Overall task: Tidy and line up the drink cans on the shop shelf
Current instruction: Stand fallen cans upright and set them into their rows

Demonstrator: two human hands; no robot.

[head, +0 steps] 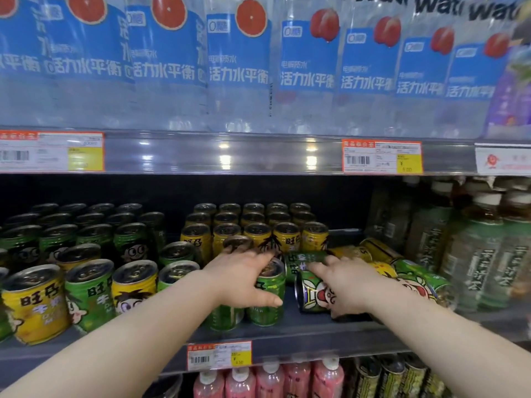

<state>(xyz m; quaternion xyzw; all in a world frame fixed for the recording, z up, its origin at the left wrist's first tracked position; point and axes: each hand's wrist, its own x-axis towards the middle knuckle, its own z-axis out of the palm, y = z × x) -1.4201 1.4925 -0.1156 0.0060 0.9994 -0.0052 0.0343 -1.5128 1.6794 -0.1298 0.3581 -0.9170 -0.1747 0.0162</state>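
Green and yellow drink cans crowd the middle shelf (287,337). My left hand (244,280) rests over two upright green cans (268,300) near the shelf front, thumb against the right one. My right hand (344,285) lies on a green can lying on its side (311,294), fingers spread over it. Another green can (304,261) lies flat behind it. Several toppled yellow and green cans (382,254) are heaped to the right. Yellow cans (287,237) stand in rows behind, and green cans (94,234) stand in rows at the left.
Mixed yellow and green cans (86,291) stand at the front left. Green tea bottles (474,254) fill the shelf's right end. Large water bottles (238,61) stand on the shelf above, pink bottles (270,380) below. Price tags (219,356) hang on the shelf edges.
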